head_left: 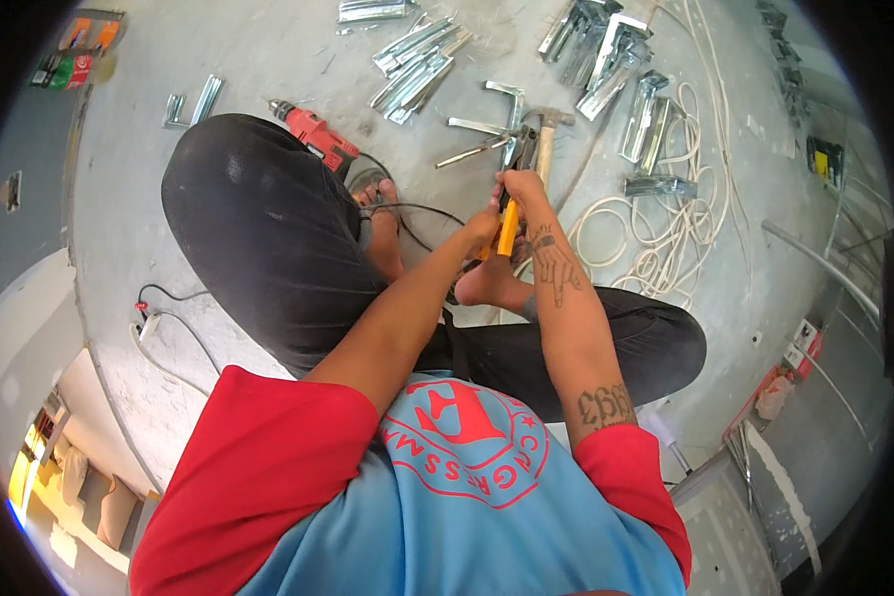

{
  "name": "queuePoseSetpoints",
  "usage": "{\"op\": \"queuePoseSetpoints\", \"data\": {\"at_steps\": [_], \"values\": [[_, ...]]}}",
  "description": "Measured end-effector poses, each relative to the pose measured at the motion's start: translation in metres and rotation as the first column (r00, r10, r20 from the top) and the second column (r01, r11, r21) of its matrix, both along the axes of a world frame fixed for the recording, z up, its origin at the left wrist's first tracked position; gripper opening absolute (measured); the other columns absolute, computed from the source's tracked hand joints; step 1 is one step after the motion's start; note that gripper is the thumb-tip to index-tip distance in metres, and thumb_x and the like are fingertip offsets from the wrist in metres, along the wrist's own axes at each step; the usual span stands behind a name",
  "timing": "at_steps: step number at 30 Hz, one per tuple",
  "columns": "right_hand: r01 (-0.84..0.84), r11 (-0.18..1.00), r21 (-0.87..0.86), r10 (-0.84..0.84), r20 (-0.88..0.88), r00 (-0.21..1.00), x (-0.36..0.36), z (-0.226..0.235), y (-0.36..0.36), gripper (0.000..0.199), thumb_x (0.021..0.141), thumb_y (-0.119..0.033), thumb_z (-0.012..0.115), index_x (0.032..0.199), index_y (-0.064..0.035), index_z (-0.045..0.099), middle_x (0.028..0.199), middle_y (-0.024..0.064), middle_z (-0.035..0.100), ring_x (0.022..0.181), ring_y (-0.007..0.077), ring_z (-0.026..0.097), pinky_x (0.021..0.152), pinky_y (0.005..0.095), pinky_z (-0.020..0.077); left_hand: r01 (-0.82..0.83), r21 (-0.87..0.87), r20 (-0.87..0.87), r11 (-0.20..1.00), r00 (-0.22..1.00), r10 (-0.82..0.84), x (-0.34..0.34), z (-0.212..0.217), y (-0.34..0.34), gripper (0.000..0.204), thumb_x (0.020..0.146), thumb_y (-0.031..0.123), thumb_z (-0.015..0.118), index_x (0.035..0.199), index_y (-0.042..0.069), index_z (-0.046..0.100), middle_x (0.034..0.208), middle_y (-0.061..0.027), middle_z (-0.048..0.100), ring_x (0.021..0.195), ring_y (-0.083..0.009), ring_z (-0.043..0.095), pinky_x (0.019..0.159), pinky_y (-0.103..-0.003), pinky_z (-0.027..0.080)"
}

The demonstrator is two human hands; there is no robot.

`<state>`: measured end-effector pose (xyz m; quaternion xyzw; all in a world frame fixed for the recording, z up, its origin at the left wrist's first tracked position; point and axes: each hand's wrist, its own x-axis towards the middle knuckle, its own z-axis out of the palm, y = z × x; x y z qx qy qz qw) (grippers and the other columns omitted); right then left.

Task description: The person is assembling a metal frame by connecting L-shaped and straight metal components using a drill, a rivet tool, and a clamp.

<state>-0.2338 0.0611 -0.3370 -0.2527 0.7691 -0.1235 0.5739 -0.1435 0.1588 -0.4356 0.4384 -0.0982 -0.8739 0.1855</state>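
Both my hands are closed around a hand tool with a dark head and yellow-orange handles (508, 230), which looks like snips or pliers. My left hand (482, 228) grips at the left, lower down. Just above and to its right, my right hand (522, 187) is wrapped round the tool near its head. A bent silver metal bracket (512, 97) lies at the tool's jaws; whether the jaws bite it is too small to tell. Close on the right lies a hammer (547, 149) with a wooden handle.
A red power drill (314, 135) lies left of my feet, its black cord running toward my hands. Piles of silver metal brackets (417, 70) lie ahead, with more brackets (596, 55) at the far right. A coil of white cable (666, 243) spreads on the right floor.
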Motion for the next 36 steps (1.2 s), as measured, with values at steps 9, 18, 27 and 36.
{"op": "queuePoseSetpoints", "data": {"at_steps": [9,18,27,36], "values": [[0.565,0.795,0.221,-0.605,0.370,0.705,0.021,0.015,0.025,0.045,0.086,-0.047,0.079,0.085,-0.0059,0.062,0.071,0.0055,0.061,0.059,0.0204,0.061,0.055,0.0344,0.0512,0.134,0.096,0.018,0.986,0.991,-0.136,0.033,0.031,-0.035,0.071,0.108,0.061,0.022,0.114,0.004,0.064,0.096,-0.0079,0.067,0.080,-0.0228,0.060,0.072,-0.040,0.048],[0.351,0.927,-0.134,-0.344,0.069,0.936,0.028,-0.006,0.017,0.052,0.084,-0.052,0.080,0.087,-0.0008,0.069,0.084,0.0111,0.070,0.071,0.0194,0.065,0.065,0.0326,0.0517,0.007,0.038,-0.056,0.999,0.998,-0.005,0.047,0.094,-0.066,0.067,0.108,0.059,0.017,0.153,0.014,0.038,0.133,-0.0096,0.061,0.112,-0.0267,0.062,0.100,-0.045,0.049],[0.030,0.968,-0.249,-0.156,-0.505,0.849,0.043,-0.027,0.018,0.062,0.082,-0.058,0.077,0.075,0.0033,0.071,0.081,0.0197,0.072,0.076,0.0324,0.070,0.070,0.0433,0.0534,-0.033,0.162,-0.034,0.986,0.999,0.039,0.042,0.082,-0.059,0.054,0.110,0.052,0.026,0.126,0.013,0.059,0.112,-0.0076,0.069,0.097,-0.0227,0.066,0.083,-0.038,0.055],[-0.159,0.985,0.072,0.175,-0.367,0.914,0.004,0.083,-0.009,0.083,0.070,-0.071,0.079,0.102,0.0048,0.070,0.093,0.0188,0.072,0.081,0.0371,0.071,0.077,0.0483,0.0563,-0.028,0.239,-0.022,0.971,0.999,0.034,0.041,0.054,-0.056,0.046,0.108,0.048,0.044,0.110,0.005,0.062,0.090,-0.0055,0.062,0.078,-0.0197,0.057,0.070,-0.036,0.049]]}}
